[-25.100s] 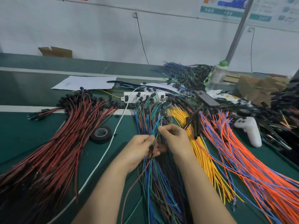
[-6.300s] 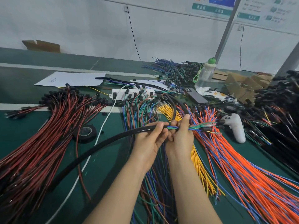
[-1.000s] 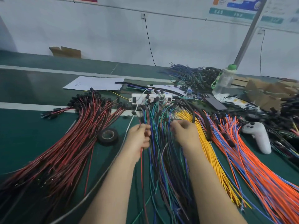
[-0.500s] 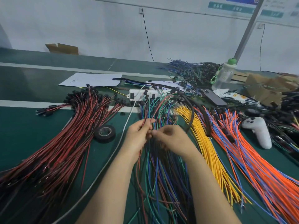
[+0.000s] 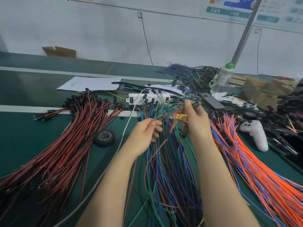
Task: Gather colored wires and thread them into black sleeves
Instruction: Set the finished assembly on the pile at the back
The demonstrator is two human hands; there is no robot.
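A heap of blue, green, brown and red wires point(image 5: 170, 164) runs down the middle of the green table point(image 5: 19, 138). My left hand point(image 5: 146, 133) pinches a red wire at its near end and holds it above the heap. My right hand point(image 5: 196, 120) is raised over the heap's far end, its fingers curled round a few wires with black connectors. A black sleeve point(image 5: 147, 86) lies at the back beyond the power strip. Yellow wires point(image 5: 181, 115) show only in a small patch behind my right hand.
Red-and-black wires point(image 5: 65, 145) fan out at left, orange-and-blue wires point(image 5: 255, 171) at right. A black tape roll point(image 5: 105, 138), white power strip point(image 5: 148, 98), phone point(image 5: 212, 101), white controller point(image 5: 255, 134), bottle point(image 5: 223, 79) and paper sheet point(image 5: 91, 83) lie around.
My hands have parted. The right hand rose toward the far end of the heap with wires in it; the left hand stayed low, holding a red wire.
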